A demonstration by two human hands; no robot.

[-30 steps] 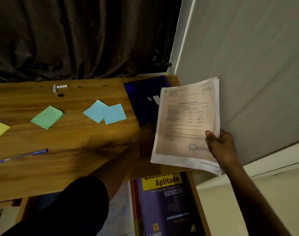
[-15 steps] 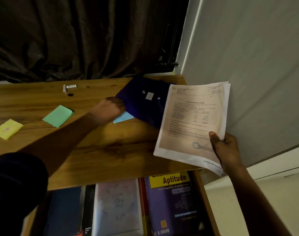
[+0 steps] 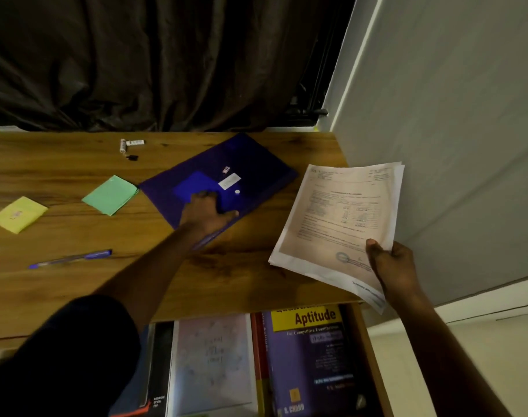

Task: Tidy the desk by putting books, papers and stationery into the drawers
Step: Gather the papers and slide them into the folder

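Observation:
My right hand [image 3: 392, 266] grips a stack of printed papers [image 3: 338, 224] by its lower right corner, held over the desk's right end. My left hand [image 3: 208, 212] lies with spread fingers on a dark blue folder [image 3: 250, 164], near its front edge. The folder lies at an angle on the wooden desk [image 3: 76, 296], and a blue sheet [image 3: 193, 185] shows through it. A green note pad [image 3: 111, 195], a yellow note pad [image 3: 19, 213] and a blue pen [image 3: 71, 258] lie to the left. Below the desk edge a drawer [image 3: 374, 371] stands open.
In the drawer lie a purple "Aptitude" book [image 3: 311, 356], a pale notebook [image 3: 213, 362] and a black book [image 3: 160, 371]. A small white tube [image 3: 123, 145] and a black cap [image 3: 132, 158] sit at the desk's back. A dark curtain hangs behind; a wall stands to the right.
My left hand moved from the blue notes onto the folder. The folder has slid left and turned, now covering the blue notes. The papers stay in my right hand.

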